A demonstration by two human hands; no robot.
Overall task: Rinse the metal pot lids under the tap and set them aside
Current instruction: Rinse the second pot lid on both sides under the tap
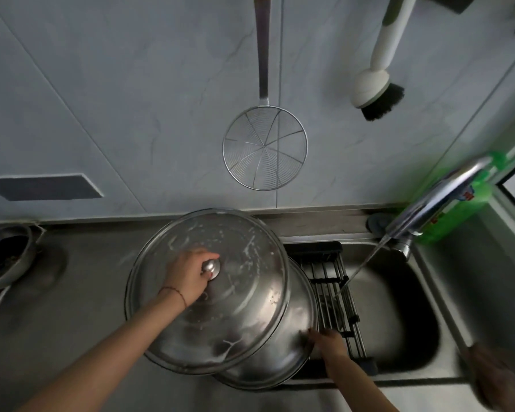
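A large round metal lid, streaked with white suds, is held over the counter's edge beside the sink. My left hand grips its round knob from above. Beneath it lies a second metal lid, partly hidden, reaching over the sink's left side. My right hand rests on that lower lid's right rim, fingers curled on it. The tap at the right runs, its thin stream falling onto the rack in the sink.
A black wire rack spans the sink's left part. A green detergent bottle stands behind the tap. On the wall hang a wire skimmer and a dish brush. A dirty metal bowl sits far left on the counter.
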